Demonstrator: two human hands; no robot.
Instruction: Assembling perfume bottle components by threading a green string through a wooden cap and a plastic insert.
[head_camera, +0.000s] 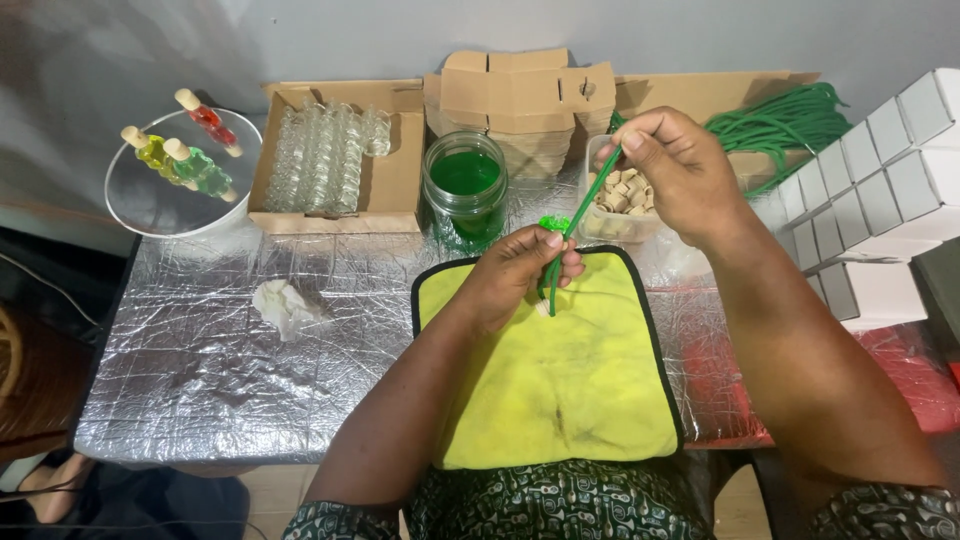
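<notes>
Fingers (548, 243) of the left hand (520, 272) were clenched around a small green bottle (553, 224), of which only the top showed above the grip, held over the yellow cloth (560, 390). Fingers of the right hand (672, 172) were pinched on the upper end of a green cord (575, 225), which ran down past the bottle and ended below the left fingers. Just beyond the left fingers stood a jar of green liquid (465, 185); under the right fingers sat a clear tub of corks (620, 205). Farther left of the fingers, a cardboard tray of empty glass bottles (325, 155) appeared nearly full, while a round white dish (170, 200) held only three filled, corked bottles (185, 150). By this showing, the work seemed at an early stage, with most bottles left unfilled. More green cord lay coiled (785, 120) beyond the right fingers, and flat cartons (520, 90) were stacked at the rear of the foil-covered tabletop (200, 360).
</notes>
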